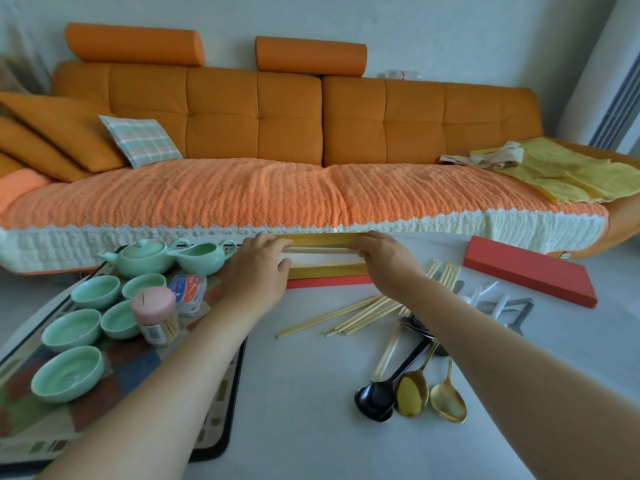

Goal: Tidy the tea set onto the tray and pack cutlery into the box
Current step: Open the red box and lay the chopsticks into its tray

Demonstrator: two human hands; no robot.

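A red box point(327, 271) with a gold inner rim lies open at the table's far edge. Over it, my left hand point(258, 268) and my right hand point(384, 254) each grip one end of a bundle of wooden chopsticks point(320, 251). More chopsticks point(363, 313) lie loose on the table below the box. Three spoons, one black point(379, 398) and two gold point(446, 401), lie at the front right. On the patterned tray point(214, 434) at the left stand a green teapot point(143, 259), a green pitcher point(201, 258) and several green cups point(69, 372).
The red box lid point(530, 271) lies at the right. A pink-capped toothpick jar point(157, 317) and a small blue-and-white pack point(188, 289) stand on the tray. White plastic cutlery and a metal piece point(495, 303) lie right of my right arm. An orange sofa point(311, 188) stands behind the table.
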